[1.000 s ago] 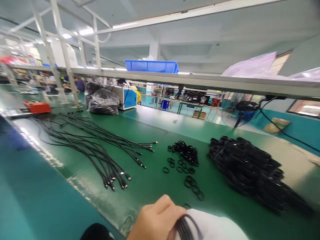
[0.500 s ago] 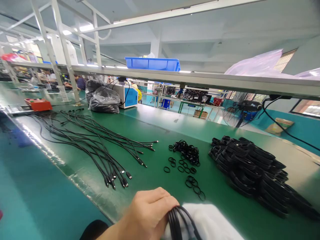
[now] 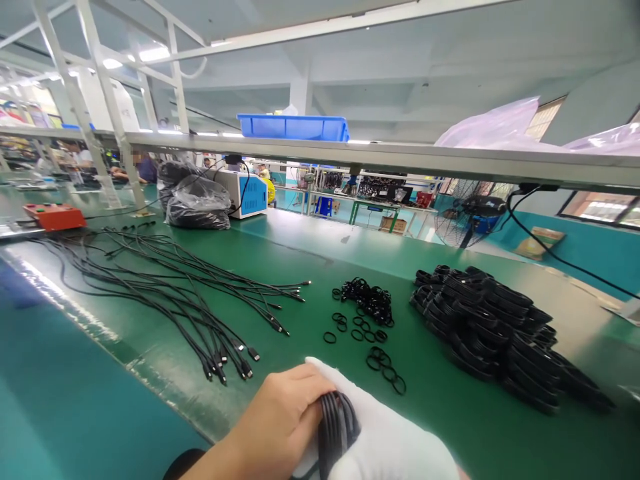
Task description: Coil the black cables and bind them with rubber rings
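My bare left hand [image 3: 280, 417] is closed round one side of a coiled black cable [image 3: 333, 423] at the bottom of the view. On the coil's other side is my right hand [image 3: 395, 430] in a white glove, pressed against the loops and gripping them; most of its fingers are hidden. Just beyond my hands, loose black rings [image 3: 384, 363] lie on the green table, with a denser heap of rings [image 3: 367, 299] behind them. Left of my hands, straight black cables [image 3: 200, 307] stretch along the table, their metal plugs toward me.
A large pile of coiled black cables [image 3: 490, 333] stands on the right. Farther back are a plastic bag of black items [image 3: 197, 200], a blue-and-white machine [image 3: 245, 193] and a red box [image 3: 55, 217]. A shelf [image 3: 300, 148] bearing a blue tray [image 3: 295, 127] runs overhead.
My gloved right hand has come up farther into view beside the coil, its white fabric now reaching past my left fingers. The coil looks more tightly gathered. The view has shifted slightly.
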A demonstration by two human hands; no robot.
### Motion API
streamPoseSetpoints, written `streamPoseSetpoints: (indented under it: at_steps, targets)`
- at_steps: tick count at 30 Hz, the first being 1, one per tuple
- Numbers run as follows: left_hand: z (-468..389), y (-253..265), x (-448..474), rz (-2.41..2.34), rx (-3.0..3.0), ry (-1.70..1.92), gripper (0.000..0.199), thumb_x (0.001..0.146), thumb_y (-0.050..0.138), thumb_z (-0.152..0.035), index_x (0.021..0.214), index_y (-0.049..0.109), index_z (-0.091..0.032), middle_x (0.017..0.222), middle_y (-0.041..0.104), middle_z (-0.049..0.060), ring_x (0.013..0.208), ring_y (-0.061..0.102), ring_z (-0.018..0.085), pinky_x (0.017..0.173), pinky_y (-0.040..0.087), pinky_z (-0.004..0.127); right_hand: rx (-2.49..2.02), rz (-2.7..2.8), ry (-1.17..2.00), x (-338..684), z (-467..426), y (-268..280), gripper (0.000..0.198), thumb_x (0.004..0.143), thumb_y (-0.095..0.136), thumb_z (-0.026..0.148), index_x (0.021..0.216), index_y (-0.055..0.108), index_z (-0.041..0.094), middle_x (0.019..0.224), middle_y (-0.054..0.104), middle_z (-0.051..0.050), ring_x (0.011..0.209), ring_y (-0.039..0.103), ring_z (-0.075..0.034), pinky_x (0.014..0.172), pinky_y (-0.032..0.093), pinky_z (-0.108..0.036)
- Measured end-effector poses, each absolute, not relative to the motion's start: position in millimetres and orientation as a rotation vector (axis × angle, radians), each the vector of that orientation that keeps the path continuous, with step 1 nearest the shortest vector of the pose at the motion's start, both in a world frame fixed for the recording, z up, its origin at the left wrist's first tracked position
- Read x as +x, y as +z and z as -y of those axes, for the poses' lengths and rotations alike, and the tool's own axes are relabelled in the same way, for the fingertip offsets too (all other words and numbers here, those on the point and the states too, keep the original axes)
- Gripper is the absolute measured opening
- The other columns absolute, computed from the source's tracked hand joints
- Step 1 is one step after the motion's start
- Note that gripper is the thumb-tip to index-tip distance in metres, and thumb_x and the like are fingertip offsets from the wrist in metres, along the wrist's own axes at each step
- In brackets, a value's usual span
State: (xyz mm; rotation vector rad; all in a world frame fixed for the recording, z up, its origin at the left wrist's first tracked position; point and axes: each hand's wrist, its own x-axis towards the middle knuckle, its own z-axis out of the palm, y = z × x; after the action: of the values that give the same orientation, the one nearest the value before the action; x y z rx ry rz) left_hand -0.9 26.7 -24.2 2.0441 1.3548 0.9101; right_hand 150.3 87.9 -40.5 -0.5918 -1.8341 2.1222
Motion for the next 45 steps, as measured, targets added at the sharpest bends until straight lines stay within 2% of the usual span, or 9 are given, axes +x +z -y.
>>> streamPoseSetpoints:
  at_steps: [4,8,14,20,24,28,36,41,45]
  targets:
    - [-27.4,-23.9,0.4,-1.521,1.966,0.87,0.028,0.081,0.039,-0.009,0.09,0.064,-0.019,0.088,0.06,0.003,0.077,0.057,0.016,0.071,0.043,0.025,-0.631,1.67,2.18,142.2,-83.6,-34.0,0.056,0.042,0.082,0.019,0.092,0.055,0.017,0.08,0.059,0.001,0.076,0.059,-0.017,0.069,0.048,-0.03]
    - [-29.2,-20.9,0.2,-1.533,1.771,0.918,0.023,0.08,0.044,-0.013,0.094,0.06,-0.021,0.079,0.059,0.0,0.074,0.056,0.015,0.068,0.043,0.024,-0.71,1.527,2.374,142.2,-81.9,-34.3,0.043,0.046,0.079,0.023,0.084,0.061,0.012,0.066,0.06,-0.001,0.059,0.058,-0.014,0.061,0.05,-0.032]
    - [-31.5,-21.6,6.6,-1.481,1.408,0.961,0.01,0.076,0.048,-0.018,0.085,0.05,-0.019,0.061,0.053,-0.006,0.051,0.052,0.011,0.049,0.039,0.021,-0.676,1.471,2.314,146.6,-83.5,-40.0,0.031,0.054,0.075,0.028,0.075,0.064,0.008,0.067,0.062,-0.005,0.061,0.061,-0.016,0.062,0.05,-0.032]
    - [-36.9,-19.6,14.0,-1.767,1.66,0.831,0.011,0.072,0.048,-0.012,0.077,0.052,-0.021,0.058,0.053,-0.006,0.053,0.048,0.012,0.05,0.033,0.021,-0.719,1.497,2.278,147.6,-83.8,-45.8,0.029,0.055,0.073,0.026,0.075,0.067,0.007,0.066,0.065,-0.008,0.057,0.062,-0.016,0.061,0.05,-0.031]
    - [-36.7,-22.3,13.0,-1.688,1.781,0.986,0.019,0.072,0.046,-0.007,0.078,0.057,-0.021,0.074,0.058,-0.002,0.065,0.054,0.013,0.059,0.039,0.023,-0.74,1.504,2.273,146.9,-83.0,-43.7,0.025,0.055,0.072,0.025,0.073,0.067,0.007,0.065,0.066,-0.007,0.058,0.062,-0.017,0.062,0.051,-0.031]
    - [-34.9,-29.4,11.3,-1.714,1.792,1.041,0.021,0.073,0.044,-0.005,0.074,0.059,-0.02,0.073,0.059,0.0,0.068,0.055,0.014,0.063,0.042,0.024,-0.826,1.549,2.216,145.8,-81.7,-39.4,0.017,0.056,0.068,0.018,0.069,0.067,0.008,0.061,0.064,-0.004,0.058,0.061,-0.015,0.062,0.05,-0.028]
    - [-46.1,-37.0,10.8,-1.747,1.897,0.919,0.021,0.073,0.043,-0.006,0.072,0.057,-0.022,0.073,0.059,-0.002,0.066,0.056,0.014,0.061,0.043,0.022,-0.865,1.542,2.341,144.1,-85.3,-48.1,0.015,0.053,0.07,0.016,0.064,0.061,0.011,0.056,0.058,0.001,0.045,0.056,-0.009,0.043,0.045,-0.018]
    - [-51.3,-59.7,-4.0,-1.629,1.944,0.878,0.018,0.077,0.051,-0.019,0.089,0.062,-0.028,0.084,0.067,-0.004,0.073,0.063,0.014,0.066,0.048,0.019,-0.848,1.565,2.382,140.7,-95.8,-44.2,0.034,0.045,0.08,0.03,0.064,0.059,0.013,0.054,0.057,0.003,0.046,0.055,-0.01,0.046,0.049,-0.022]
    - [-50.9,-64.7,-7.6,-1.669,1.959,1.023,0.017,0.076,0.055,-0.024,0.089,0.065,-0.029,0.082,0.068,-0.005,0.071,0.064,0.014,0.064,0.049,0.017,-0.84,1.528,2.412,141.2,-98.2,-42.7,0.037,0.043,0.082,0.031,0.067,0.061,0.012,0.054,0.058,0.002,0.047,0.056,-0.011,0.045,0.05,-0.022]
